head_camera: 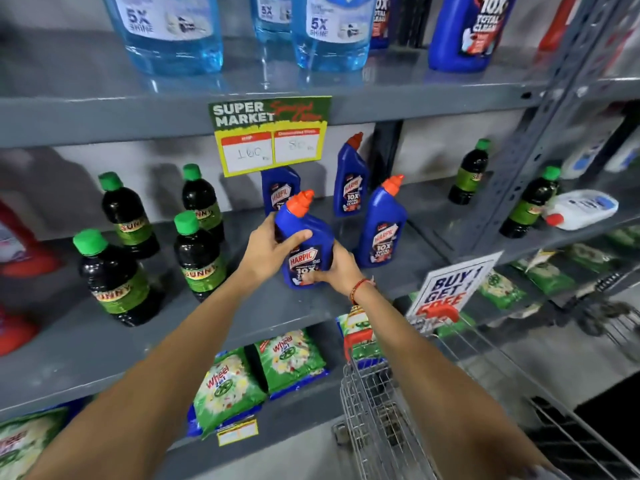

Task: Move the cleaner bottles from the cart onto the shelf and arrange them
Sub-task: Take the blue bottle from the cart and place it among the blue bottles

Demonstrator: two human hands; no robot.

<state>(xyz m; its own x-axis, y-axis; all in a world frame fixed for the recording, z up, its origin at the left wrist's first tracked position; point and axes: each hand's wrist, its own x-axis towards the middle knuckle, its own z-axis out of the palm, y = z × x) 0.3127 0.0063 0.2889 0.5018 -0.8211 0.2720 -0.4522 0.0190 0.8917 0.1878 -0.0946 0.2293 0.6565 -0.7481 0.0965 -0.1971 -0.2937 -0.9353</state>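
A blue Harpic cleaner bottle (pixel 304 244) with an orange cap stands at the front of the grey middle shelf (pixel 277 310), tilted slightly left. My left hand (pixel 270 247) grips its upper body from the left. My right hand (pixel 332 268) holds its lower right side near the base. Three more blue Harpic bottles stand behind on the same shelf: one (pixel 379 225) to the right, one (pixel 349 176) further back, one (pixel 278 188) partly hidden by a price sign. The wire cart (pixel 381 410) is at the lower right; its contents are not visible.
Several dark bottles with green caps (pixel 199 256) stand left of the Harpic bottles, and two more at the right (pixel 530 202). A yellow price sign (pixel 270 136) hangs from the shelf above. A "Buy 1 Get 1 Free" sign (pixel 446 289) sticks out beside the cart. Detergent packets (pixel 291 358) lie below.
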